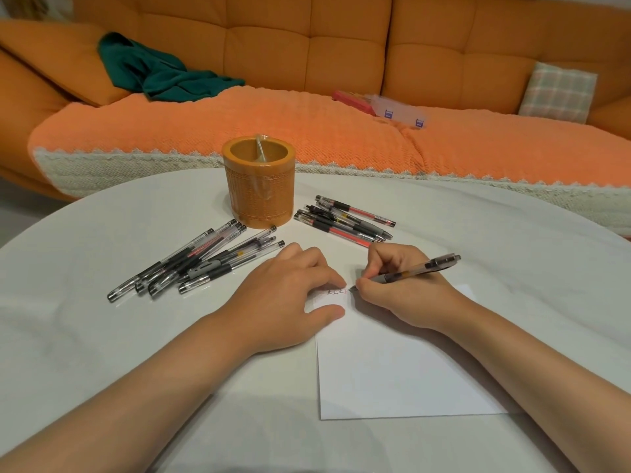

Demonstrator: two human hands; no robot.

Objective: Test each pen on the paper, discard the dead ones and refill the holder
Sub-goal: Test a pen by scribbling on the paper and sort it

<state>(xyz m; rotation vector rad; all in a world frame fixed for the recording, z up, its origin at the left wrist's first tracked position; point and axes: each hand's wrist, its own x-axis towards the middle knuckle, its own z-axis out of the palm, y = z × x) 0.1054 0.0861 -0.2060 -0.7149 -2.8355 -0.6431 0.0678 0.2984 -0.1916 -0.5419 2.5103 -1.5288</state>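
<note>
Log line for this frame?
right hand: pen tip on paper | left hand: presses paper | left pile, right pile: beside holder

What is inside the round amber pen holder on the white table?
One pale translucent stick leans inside the amber holder; nothing else shows. Its near wall hides the bottom.

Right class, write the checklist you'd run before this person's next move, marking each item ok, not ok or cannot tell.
1. Steady paper: ok, the left hand presses its top corner.
2. Firm grip: ok, the right hand pinches the pen, tip on the paper.
3. This pen writes: cannot tell, the marks by the tip are too small.
4. Sorted piles kept apart: ok, the left pile and right pile flank the upright holder.
5. Discard place ready: cannot tell, no bin in view.
</note>
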